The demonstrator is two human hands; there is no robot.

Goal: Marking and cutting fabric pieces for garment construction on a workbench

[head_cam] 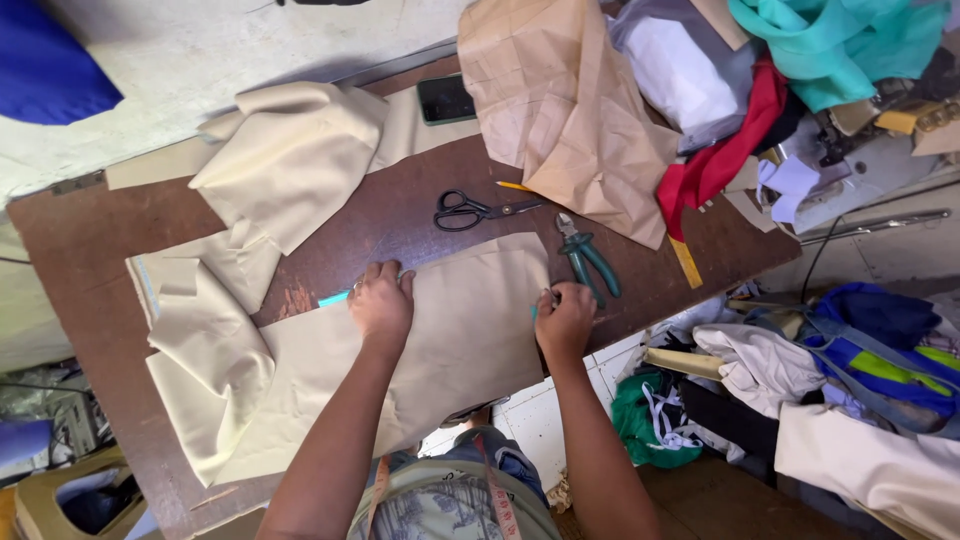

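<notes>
Pressing flat with spread fingers, the left hand (381,301) holds down a beige fabric panel (470,320) on the brown table (400,215); the right hand (565,318), curled, pinches something small and turquoise at the panel's 3 o'clock edge, too hidden to identify. At 12 o'clock lie one pair of black scissors (470,211) and one pair of green-handled pliers (590,260). Two more beige pieces lie at 10 o'clock.

Brown wooden table (400,215) bears beige cloth (460,330), scissors (470,211), pliers (588,260), phone (445,99).
</notes>
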